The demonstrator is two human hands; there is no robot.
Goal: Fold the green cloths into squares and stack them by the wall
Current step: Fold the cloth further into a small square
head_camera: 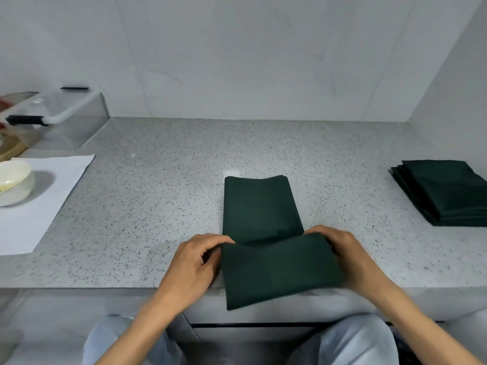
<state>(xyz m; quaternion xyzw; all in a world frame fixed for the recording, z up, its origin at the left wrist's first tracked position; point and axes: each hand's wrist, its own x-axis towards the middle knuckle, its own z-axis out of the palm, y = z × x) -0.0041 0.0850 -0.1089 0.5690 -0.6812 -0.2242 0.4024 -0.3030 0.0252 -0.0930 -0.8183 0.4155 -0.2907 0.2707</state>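
A dark green cloth (pixel 261 206) lies as a long strip on the speckled counter (pixel 158 201), running from the front edge toward the wall. Its near end is lifted and doubled back over the strip. My left hand (pixel 196 262) pinches the left corner of that raised fold. My right hand (pixel 345 251) pinches the right corner. The lower part of the fold hangs past the counter's front edge. A stack of several folded green cloths (pixel 445 193) sits at the right, close to the side wall.
A white sheet of paper (pixel 39 196) lies at the left with a pale lidded bowl (pixel 13 183) on it. Behind them stands a clear plastic container (pixel 52 114) with black clips. The tiled back wall (pixel 250 61) closes the counter.
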